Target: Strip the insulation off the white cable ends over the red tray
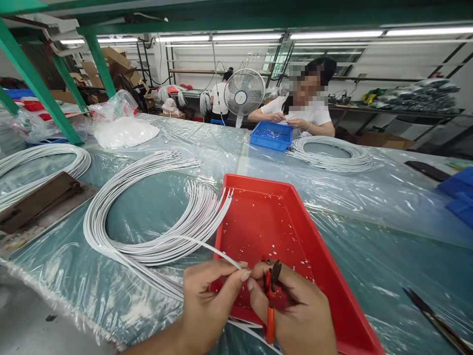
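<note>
My left hand (209,305) pinches the end of a thin white cable (207,246) between thumb and fingers, just over the near edge of a red tray (258,192). My right hand (295,310) is closed round a red-handled cutting tool (272,291), whose dark jaws point up next to the cable's tip. The cable runs back left into a large coil of white cables (148,207) lying on the plastic-covered table. Small white offcuts are scattered over the tray's floor.
Across the table a person in a white shirt (306,111) works over a blue tray (271,135) beside another cable coil (328,155). A fan (244,91), a bag of white parts (123,130), green frame posts (37,84) and a dark tool (436,320) at right stand around.
</note>
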A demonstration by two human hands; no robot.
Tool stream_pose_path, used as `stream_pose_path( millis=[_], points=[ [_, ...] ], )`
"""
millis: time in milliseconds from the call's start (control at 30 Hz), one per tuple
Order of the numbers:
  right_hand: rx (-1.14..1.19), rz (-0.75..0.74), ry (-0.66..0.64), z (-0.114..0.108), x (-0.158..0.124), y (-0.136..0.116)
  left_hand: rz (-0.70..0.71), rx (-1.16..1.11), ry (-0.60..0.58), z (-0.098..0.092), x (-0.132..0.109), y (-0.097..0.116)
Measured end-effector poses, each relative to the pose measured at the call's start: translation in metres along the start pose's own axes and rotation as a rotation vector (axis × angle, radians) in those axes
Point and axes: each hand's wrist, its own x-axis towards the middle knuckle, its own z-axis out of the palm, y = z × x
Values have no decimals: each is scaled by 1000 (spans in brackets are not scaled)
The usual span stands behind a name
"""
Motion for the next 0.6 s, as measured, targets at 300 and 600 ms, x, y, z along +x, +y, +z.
stream_pose_path(
  millis=[300,600],
  points=[
    [-96,-127,31,0,-2,5,71,-46,34,3,0,1],
    [-107,-239,-30,0,-6,8,-118,-119,42,3,2,-1]
  ],
)
